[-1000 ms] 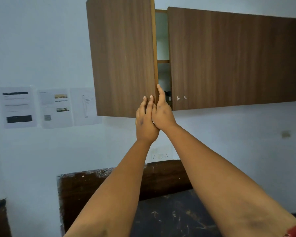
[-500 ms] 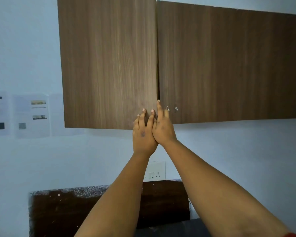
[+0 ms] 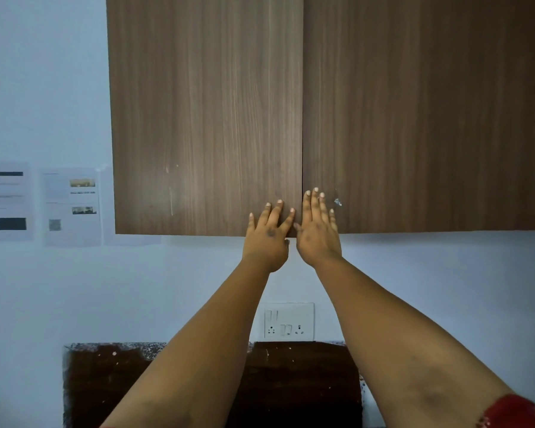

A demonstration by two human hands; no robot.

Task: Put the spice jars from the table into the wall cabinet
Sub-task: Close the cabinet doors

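Both doors of the wall cabinet (image 3: 303, 118) meet flush; the left hand (image 3: 267, 234) and right hand (image 3: 317, 230) press flat beside the seam, fingers straight, grasping nothing. Judging the step as closing, push evenly on the 2 low corners; no spice jars show.

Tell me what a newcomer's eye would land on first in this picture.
Two brown wooden cabinet doors fill the top, both shut, meeting at a centre seam. At their bottom edge the left hand and right hand lie flat, fingers spread, one on each side of the seam. Below them sits a white wall socket, with printed papers taped to the wall on the left.
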